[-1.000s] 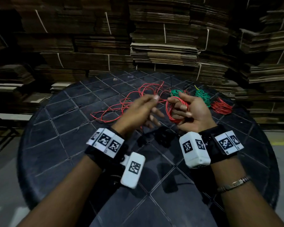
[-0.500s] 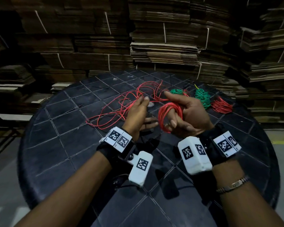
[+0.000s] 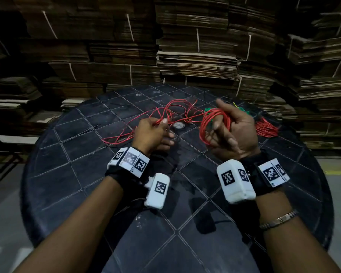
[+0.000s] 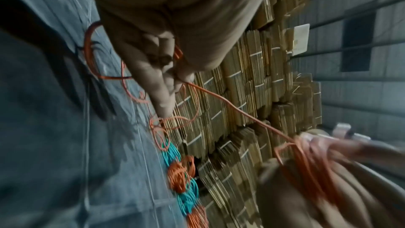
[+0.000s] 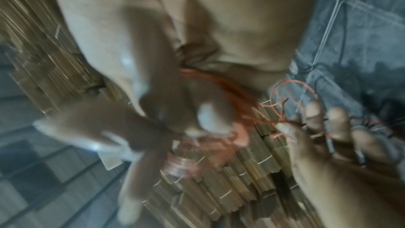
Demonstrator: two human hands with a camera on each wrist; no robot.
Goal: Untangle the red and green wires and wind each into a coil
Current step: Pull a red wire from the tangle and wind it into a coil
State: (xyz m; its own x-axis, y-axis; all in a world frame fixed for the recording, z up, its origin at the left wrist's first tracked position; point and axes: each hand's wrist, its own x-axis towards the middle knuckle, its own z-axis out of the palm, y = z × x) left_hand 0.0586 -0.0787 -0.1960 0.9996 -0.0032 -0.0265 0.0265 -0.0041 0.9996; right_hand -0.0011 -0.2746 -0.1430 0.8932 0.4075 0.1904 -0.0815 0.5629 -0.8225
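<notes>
So a red coil (image 3: 215, 127) is being built up around the fingers of the right hand (image 3: 232, 133), which are curled through the loops, thumb sticking up. The loose red wire (image 3: 165, 115) is pinched between thumb and fingertip of the left hand (image 3: 152, 133), and a strand is stretched from that pinch across to the coil, best seen in the left wrist view. Plenty of red is left sprawled in loops on the table (image 3: 87, 174), so this coil looks maybe halfway done at a guess. Behind the right hand, a finished red bundle (image 3: 266, 128) and some green wire (image 3: 244, 111) are parked near the far edge; the left wrist view suggests several wound bundles lined up there, though exactly how many can't be told. The table is round, dark, scored with a diamond grid. It's hemmed in by tall stacks of flattened cardboard (image 3: 195, 62), tied with string, and the room is dimly lit.
</notes>
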